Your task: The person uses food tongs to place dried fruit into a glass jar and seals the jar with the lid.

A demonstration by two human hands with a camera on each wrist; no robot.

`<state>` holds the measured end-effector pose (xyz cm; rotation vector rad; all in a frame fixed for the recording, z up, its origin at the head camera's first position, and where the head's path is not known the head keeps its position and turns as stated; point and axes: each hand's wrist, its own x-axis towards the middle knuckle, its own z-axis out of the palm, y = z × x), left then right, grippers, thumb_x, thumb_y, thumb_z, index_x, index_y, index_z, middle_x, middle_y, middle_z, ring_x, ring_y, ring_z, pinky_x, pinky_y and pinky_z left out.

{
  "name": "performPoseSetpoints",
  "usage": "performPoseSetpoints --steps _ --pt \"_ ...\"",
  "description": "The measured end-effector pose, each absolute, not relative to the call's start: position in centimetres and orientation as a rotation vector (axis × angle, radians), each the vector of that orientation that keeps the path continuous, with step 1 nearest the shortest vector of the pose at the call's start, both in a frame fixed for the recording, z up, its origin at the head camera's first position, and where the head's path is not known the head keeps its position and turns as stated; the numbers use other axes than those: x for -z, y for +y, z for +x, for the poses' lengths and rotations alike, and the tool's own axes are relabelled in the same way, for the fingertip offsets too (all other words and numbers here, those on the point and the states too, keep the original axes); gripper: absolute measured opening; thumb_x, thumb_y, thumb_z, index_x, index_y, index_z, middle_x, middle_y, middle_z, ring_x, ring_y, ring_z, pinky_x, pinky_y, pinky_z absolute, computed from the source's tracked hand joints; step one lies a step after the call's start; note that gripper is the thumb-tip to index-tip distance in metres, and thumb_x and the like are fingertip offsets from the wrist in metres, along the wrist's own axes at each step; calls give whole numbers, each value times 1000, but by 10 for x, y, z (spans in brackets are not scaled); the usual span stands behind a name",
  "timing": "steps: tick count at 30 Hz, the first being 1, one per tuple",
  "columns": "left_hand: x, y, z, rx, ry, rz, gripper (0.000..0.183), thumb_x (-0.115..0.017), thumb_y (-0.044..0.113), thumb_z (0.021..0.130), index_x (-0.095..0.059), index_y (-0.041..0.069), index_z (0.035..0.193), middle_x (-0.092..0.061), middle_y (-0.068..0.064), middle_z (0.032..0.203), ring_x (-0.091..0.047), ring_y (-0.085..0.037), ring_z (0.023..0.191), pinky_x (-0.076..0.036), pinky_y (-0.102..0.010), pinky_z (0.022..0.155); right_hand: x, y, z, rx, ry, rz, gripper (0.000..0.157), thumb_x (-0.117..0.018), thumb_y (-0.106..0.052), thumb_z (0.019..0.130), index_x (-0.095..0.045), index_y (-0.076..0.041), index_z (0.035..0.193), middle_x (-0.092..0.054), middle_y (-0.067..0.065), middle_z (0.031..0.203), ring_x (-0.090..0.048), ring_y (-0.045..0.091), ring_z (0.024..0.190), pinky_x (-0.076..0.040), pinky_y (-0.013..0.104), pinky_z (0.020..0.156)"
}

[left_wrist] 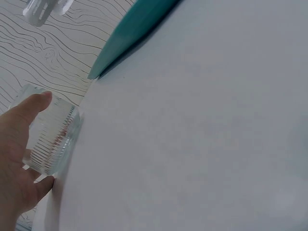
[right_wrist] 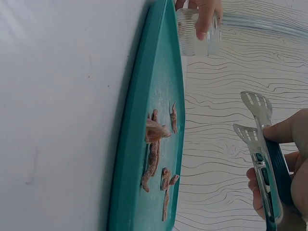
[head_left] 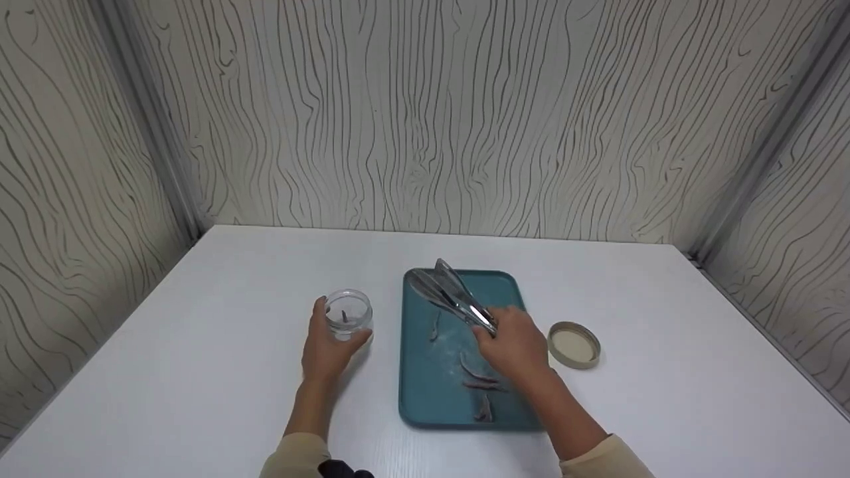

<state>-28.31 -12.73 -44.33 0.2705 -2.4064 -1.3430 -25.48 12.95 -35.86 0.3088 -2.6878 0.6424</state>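
My left hand (head_left: 325, 352) holds a clear glass jar (head_left: 358, 317) upright on the white table, thumb and fingers around its sides. The jar has no lid on, and a small dark piece lies inside it. My right hand (head_left: 521, 345) grips metal tongs (head_left: 455, 292) over a teal tray (head_left: 418, 398). Two slotted tips (right_wrist: 260, 106) of the tongs stand apart with nothing between them in the right wrist view. Several wrinkled, reddish-brown strips (right_wrist: 153, 161) dusted with white powder lie on the tray, below the tongs and the right hand.
A round, pale gold lid (head_left: 574, 345) lies on the table right of the tray. White table surface (head_left: 199, 372) extends to both sides. Panels with a wood-grain pattern (head_left: 412, 119) stand behind the table and at its left and right.
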Motion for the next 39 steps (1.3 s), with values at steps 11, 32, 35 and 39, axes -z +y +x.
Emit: performPoseSetpoints --steps 11,32,35,39 --pt "444 -128 -283 1338 -2389 248 90 -72 29 66 -18 10 135 -30 -15 134 -27 -30 122 -25 -47 95 370 133 -254 -616 -2774 254 19 -63 -21 74 -63 -4 84 -52 2 68 -46 14 57 -39 31 45" --pt "445 -126 -283 1350 -2398 283 92 -73 30 66 -17 8 136 -24 -15 137 -23 -31 123 -23 -49 95 384 125 -253 -470 -2876 216 18 -62 -18 74 -63 -1 81 -50 4 65 -48 17 58 -41 36 47" --pt "445 -126 -284 1339 -2406 280 92 -73 30 66 -17 7 136 -24 -16 137 -24 -32 123 -23 -49 95 386 125 -254 -455 -2865 237 17 -63 -16 73 -63 -1 81 -50 4 65 -48 17 58 -42 36 48" --pt "444 -127 -284 1339 -2407 279 90 -72 29 66 -17 8 135 -25 -15 137 -25 -32 123 -24 -49 94 386 127 -255 -461 -2853 259 11 -62 -14 73 -61 -4 74 -49 3 62 -46 16 56 -40 35 46"
